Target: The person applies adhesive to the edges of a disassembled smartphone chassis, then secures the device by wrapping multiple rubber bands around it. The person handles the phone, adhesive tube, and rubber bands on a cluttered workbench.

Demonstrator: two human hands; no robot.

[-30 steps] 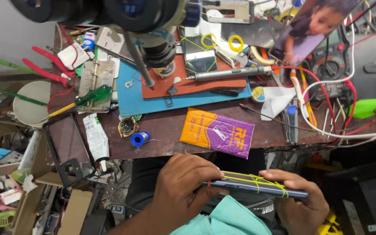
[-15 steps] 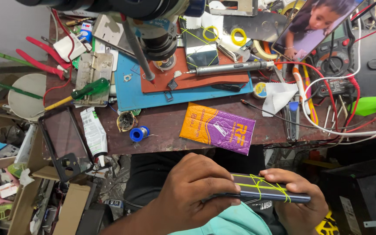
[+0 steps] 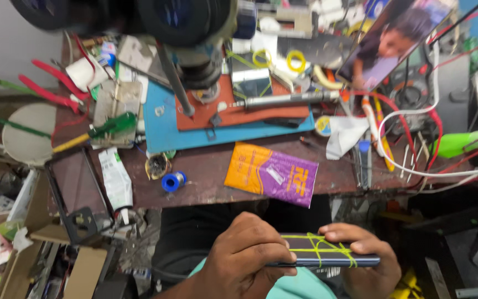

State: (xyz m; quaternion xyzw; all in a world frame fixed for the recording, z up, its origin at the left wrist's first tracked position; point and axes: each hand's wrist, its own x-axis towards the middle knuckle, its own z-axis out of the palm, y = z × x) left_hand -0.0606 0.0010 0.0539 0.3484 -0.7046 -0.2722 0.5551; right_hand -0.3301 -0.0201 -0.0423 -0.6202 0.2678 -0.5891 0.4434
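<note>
On the far side, a cluttered brown workbench (image 3: 211, 182): blue mat (image 3: 161, 130) with an orange-brown pad (image 3: 239, 113) on top, a metal rod-shaped tool (image 3: 283, 100) lying across the pad; orange and purple packet (image 3: 271, 174) near the bench's near edge, right of a small blue spool (image 3: 171, 181); white tube (image 3: 115, 177) at left; red-handled pliers (image 3: 53, 88) far left; white and red cables (image 3: 416, 138) at right. Near, below the bench edge: dark phone (image 3: 327, 250) bound with crossed yellow-green rubber bands (image 3: 319, 248), held edge-on between both hands. Left hand (image 3: 244, 260) grasps its left end, fingers curled over the top; right hand (image 3: 369, 263) cradles the right end from beneath
</note>
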